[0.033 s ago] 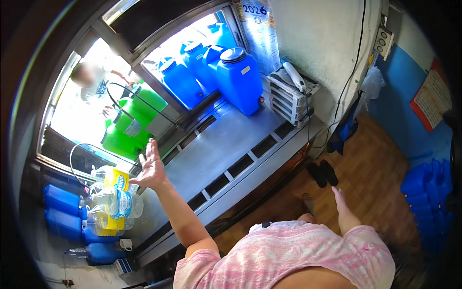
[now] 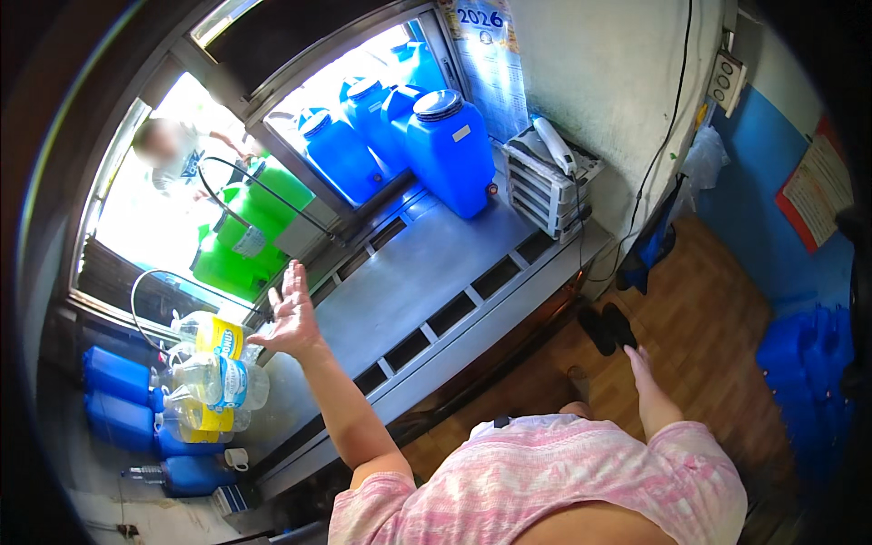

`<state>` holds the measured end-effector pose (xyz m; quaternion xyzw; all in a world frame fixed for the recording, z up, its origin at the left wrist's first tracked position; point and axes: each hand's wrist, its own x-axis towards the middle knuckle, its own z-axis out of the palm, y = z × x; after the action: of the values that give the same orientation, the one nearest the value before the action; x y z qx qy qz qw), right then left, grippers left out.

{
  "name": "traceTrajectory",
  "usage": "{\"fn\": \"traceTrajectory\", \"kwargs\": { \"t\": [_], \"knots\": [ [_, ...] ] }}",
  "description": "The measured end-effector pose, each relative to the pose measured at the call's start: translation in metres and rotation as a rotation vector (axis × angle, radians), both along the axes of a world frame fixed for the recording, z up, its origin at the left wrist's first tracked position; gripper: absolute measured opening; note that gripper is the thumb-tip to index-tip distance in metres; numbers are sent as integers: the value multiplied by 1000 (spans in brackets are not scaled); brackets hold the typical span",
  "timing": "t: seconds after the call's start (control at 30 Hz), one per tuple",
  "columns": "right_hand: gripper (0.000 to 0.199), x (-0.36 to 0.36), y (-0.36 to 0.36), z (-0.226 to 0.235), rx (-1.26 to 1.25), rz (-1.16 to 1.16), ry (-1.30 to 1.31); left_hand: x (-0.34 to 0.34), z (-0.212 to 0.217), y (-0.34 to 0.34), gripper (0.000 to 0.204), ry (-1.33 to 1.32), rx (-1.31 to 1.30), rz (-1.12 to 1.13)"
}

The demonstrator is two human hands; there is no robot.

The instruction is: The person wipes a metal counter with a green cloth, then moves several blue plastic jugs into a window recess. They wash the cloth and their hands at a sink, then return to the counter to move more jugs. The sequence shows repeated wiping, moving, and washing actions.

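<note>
My left hand (image 2: pixel 292 313) is raised over the left end of the metal counter (image 2: pixel 404 277), fingers spread, holding nothing. Just beyond its fingertips are the green jugs (image 2: pixel 238 254) at the window, with a thin curved metal spout (image 2: pixel 216 186) over them. Left of the hand, clear plastic bottles with yellow and blue labels (image 2: pixel 218 381) are bunched together. My right hand (image 2: pixel 641 368) hangs low over the floor at my right side, seen edge-on with fingers stretched out and nothing visible in it. From this view it overlaps the edge of the black slippers (image 2: pixel 607 329).
Blue jugs (image 2: pixel 450 150) stand at the counter's far end beside a white slatted unit (image 2: pixel 545 182). More blue containers (image 2: pixel 118 400) are at left, others (image 2: pixel 804 363) at right. Another person (image 2: pixel 173 159) is outside the window, reaching toward the green jugs. A cable (image 2: pixel 668 136) hangs down the wall.
The other person's lower hand has shifted upward, away from the lower part of the green jug. My left hand has moved slightly to the right; my right hand is nearly unchanged.
</note>
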<state>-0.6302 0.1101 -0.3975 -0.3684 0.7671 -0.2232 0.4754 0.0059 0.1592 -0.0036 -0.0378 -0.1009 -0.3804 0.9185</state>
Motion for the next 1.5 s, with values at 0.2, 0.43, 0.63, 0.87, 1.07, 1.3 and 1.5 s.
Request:
{"fn": "traceTrajectory", "kwargs": {
  "t": [0.2,0.43,0.63,0.87,1.07,1.3,1.5],
  "knots": [
    [84,-19,-206,46,-442,-133,76,-79,-32,-22,117,13,117,88],
    [75,-55,-341,29,-409,-82,-71,-86,1,-6,113,-93,113,405],
    [46,-61,-322,8,-243,25,-251,-102,11,-4,114,-181,33,412],
    [39,-61,-239,-8,4,359,-179,-140,-77,-25,127,-682,1072,369],
    [54,-80,-201,-26,73,413,82,-119,-114,-75,127,-303,1225,578],
    [66,-94,-183,6,143,675,467,-133,-138,-101,97,-390,1299,655],
    [36,-41,-175,103,-9,754,-226,-279,-223,-135,60,-1105,1478,-1076]
  ]
}}
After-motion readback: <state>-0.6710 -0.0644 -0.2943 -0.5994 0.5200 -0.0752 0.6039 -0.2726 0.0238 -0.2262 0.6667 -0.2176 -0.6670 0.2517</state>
